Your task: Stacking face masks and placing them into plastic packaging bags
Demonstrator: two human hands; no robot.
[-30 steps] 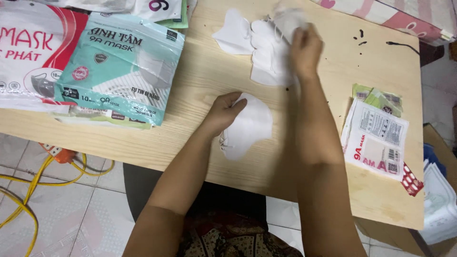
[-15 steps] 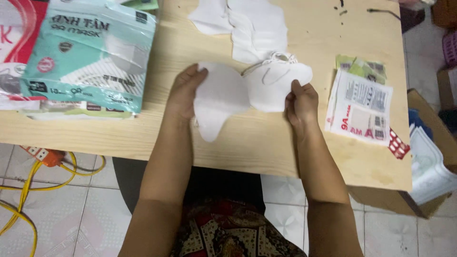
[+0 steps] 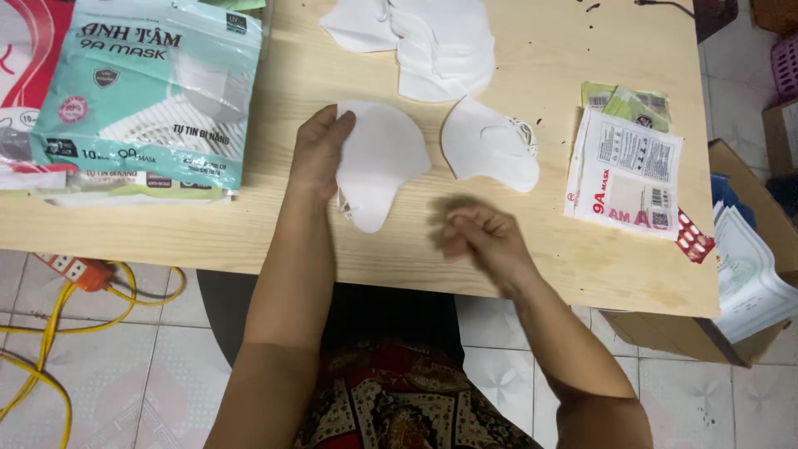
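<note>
While the left hand (image 3: 320,154) lies flat on the wooden counter (image 3: 249,224), its fingers are spread loosely and pressed on the left edge of a folded white face mask (image 3: 378,162); it pins the mask down rather than clamping it. That mask lies flat near the middle of the counter, its narrow end pointing toward the person. Just to its right, apart from it, a second white mask (image 3: 486,150) lies flat, with its ear loops bunched at its right edge. The right hand (image 3: 478,237) hovers over the counter's near part, below the second mask and touching neither mask; it is blurred, the fingers look loosely curled together, and nothing shows in its grip.

Farther back on the counter, a loose stack of white masks (image 3: 436,41) overlaps itself. At the left, a large teal and white plastic pack of masks (image 3: 150,96) rests on other flat packs, with a red and white pack (image 3: 25,66) partly under it at the far left. At the right, a small flat white sachet with red print (image 3: 628,175) lies on a green one (image 3: 628,101).

Below the counter's left side, a yellow cable (image 3: 58,333) loops over the tiled floor (image 3: 125,391) beside an orange power strip (image 3: 79,268). At the right stands a cardboard box (image 3: 665,333).
</note>
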